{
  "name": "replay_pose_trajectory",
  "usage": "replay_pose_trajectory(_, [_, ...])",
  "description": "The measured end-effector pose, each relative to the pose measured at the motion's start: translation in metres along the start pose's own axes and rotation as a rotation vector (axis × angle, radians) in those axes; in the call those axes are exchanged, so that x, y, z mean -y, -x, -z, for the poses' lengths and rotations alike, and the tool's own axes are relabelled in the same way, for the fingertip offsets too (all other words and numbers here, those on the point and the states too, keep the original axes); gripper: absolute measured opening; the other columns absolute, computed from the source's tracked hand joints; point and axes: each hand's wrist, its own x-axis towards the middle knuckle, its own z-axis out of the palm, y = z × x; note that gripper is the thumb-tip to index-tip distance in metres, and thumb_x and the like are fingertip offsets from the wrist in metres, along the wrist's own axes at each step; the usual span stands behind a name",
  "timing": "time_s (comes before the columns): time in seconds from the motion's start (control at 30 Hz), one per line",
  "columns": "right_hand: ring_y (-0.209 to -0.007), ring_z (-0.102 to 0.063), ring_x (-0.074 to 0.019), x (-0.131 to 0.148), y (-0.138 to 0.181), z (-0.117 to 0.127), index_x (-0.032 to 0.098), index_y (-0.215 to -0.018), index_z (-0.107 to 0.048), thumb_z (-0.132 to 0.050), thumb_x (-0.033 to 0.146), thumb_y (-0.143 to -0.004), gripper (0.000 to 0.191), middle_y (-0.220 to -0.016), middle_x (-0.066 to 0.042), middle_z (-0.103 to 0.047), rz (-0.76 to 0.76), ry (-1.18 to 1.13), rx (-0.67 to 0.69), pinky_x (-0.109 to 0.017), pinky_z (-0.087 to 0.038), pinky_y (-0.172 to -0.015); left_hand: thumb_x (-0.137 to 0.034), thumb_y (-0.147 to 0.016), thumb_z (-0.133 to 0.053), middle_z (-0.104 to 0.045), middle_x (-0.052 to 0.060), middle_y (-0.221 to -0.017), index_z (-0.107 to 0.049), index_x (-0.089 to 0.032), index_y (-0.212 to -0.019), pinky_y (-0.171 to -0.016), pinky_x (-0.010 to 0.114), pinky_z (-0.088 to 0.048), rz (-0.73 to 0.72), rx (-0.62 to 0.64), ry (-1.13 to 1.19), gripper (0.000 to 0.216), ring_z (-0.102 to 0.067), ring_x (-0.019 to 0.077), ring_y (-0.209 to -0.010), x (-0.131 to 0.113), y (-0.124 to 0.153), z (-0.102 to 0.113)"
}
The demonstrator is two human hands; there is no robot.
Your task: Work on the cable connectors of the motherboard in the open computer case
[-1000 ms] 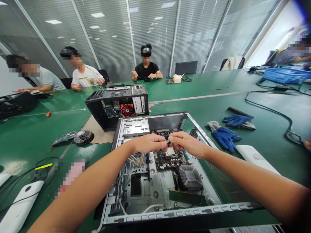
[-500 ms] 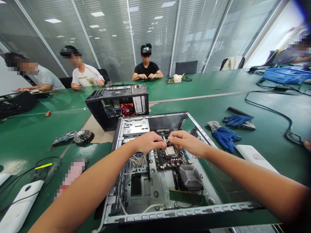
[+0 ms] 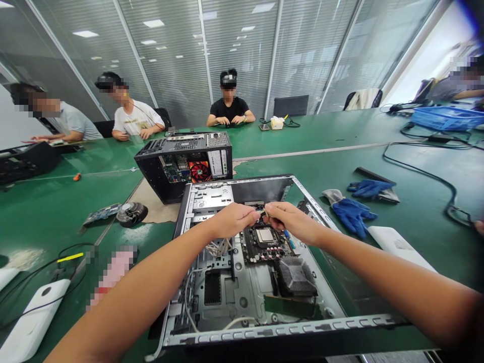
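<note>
My left hand (image 3: 242, 217) and my right hand (image 3: 282, 216) meet fingertip to fingertip over the motherboard (image 3: 260, 247) in the opened computer case (image 3: 242, 333). Both are closed in a pinch, with a small pale piece (image 3: 264, 214) between them, too small to name. Just below them the bare processor (image 3: 264, 235) sits in its socket. Nearer to me lie a heatsink (image 3: 297, 276) and a green memory stick (image 3: 290, 305), both on the case floor. Left of the board, a bundle of pale cables (image 3: 221, 248) is partly hidden by my left forearm.
Behind stands a black computer tower (image 3: 159, 174) with a red fan (image 3: 199, 172). Blue gloves (image 3: 350, 214) and a white device (image 3: 401, 247) lie right, a round cooler (image 3: 132, 214) and another white device (image 3: 36, 320) left. Several people sit around the green table (image 3: 321, 146).
My fingertips have shifted slightly, with the right fingers curling more around the small pale piece. The view has moved a little; the case and its parts stay in place.
</note>
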Motion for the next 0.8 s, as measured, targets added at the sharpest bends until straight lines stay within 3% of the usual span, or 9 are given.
replay_pose_trajectory(0.03, [-0.056,-0.04,-0.0121,0.001,0.001,0.0,0.018,-0.073,-0.055,-0.043,0.049,-0.091,0.038,-0.063,-0.001,-0.049,0.083,0.151,-0.06,-0.027,-0.033,-0.053,-0.042,-0.095,-0.03,-0.045,-0.002,-0.061,-0.044,-0.017,-0.065,-0.062,0.026,-0.031,0.012,0.022,0.055,0.041,-0.039,0.0112,-0.061,0.0,0.0,0.001])
replay_pose_trajectory(0.1, [-0.063,-0.047,-0.0137,0.002,0.004,-0.001,0.018,-0.095,-0.058,-0.052,0.043,-0.087,0.026,-0.081,-0.004,-0.059,0.226,0.335,-0.127,-0.028,-0.04,-0.059,-0.046,-0.095,-0.028,-0.039,-0.002,-0.06,-0.039,-0.018,-0.063,-0.059,0.026,-0.03,0.034,0.059,0.178,0.044,-0.035,0.0109,-0.058,0.0,0.002,0.004])
replay_pose_trajectory(0.17, [-0.07,-0.052,-0.0156,0.001,0.005,0.0,0.019,-0.114,-0.054,-0.059,0.038,-0.084,0.036,-0.099,-0.009,-0.061,0.348,0.411,-0.2,-0.031,-0.045,-0.063,-0.051,-0.095,-0.029,-0.035,-0.003,-0.059,-0.036,-0.019,-0.062,-0.056,0.026,-0.028,0.052,0.106,0.321,0.046,-0.032,0.0104,-0.056,0.001,0.003,0.006])
replay_pose_trajectory(0.4, [-0.093,-0.058,-0.0235,-0.005,0.004,0.003,0.02,-0.105,-0.061,-0.053,0.036,-0.09,0.023,-0.099,-0.011,-0.063,0.627,0.655,-0.225,-0.041,-0.048,-0.083,-0.057,-0.091,-0.04,-0.025,-0.006,-0.057,-0.032,-0.02,-0.061,-0.05,0.026,-0.019,0.089,0.248,0.71,0.048,-0.02,0.0086,-0.051,-0.001,0.005,0.006])
replay_pose_trajectory(0.67, [-0.074,-0.048,-0.0207,0.003,0.009,0.004,0.019,-0.081,-0.057,-0.042,0.036,-0.094,0.026,-0.077,-0.008,-0.054,0.622,0.846,-0.082,-0.035,-0.04,-0.068,-0.055,-0.092,-0.034,-0.033,-0.004,-0.056,-0.037,-0.018,-0.06,-0.052,0.026,-0.024,0.064,0.26,0.413,0.049,-0.027,0.0094,-0.053,0.001,0.003,0.006])
replay_pose_trajectory(0.8, [-0.067,-0.043,-0.0174,0.007,0.009,0.003,0.02,-0.073,-0.051,-0.038,0.033,-0.094,0.028,-0.07,-0.004,-0.049,0.563,0.795,-0.04,-0.031,-0.035,-0.063,-0.053,-0.092,-0.032,-0.034,-0.004,-0.057,-0.038,-0.018,-0.06,-0.053,0.025,-0.025,0.057,0.217,0.239,0.048,-0.028,0.0097,-0.055,-0.001,0.002,0.006])
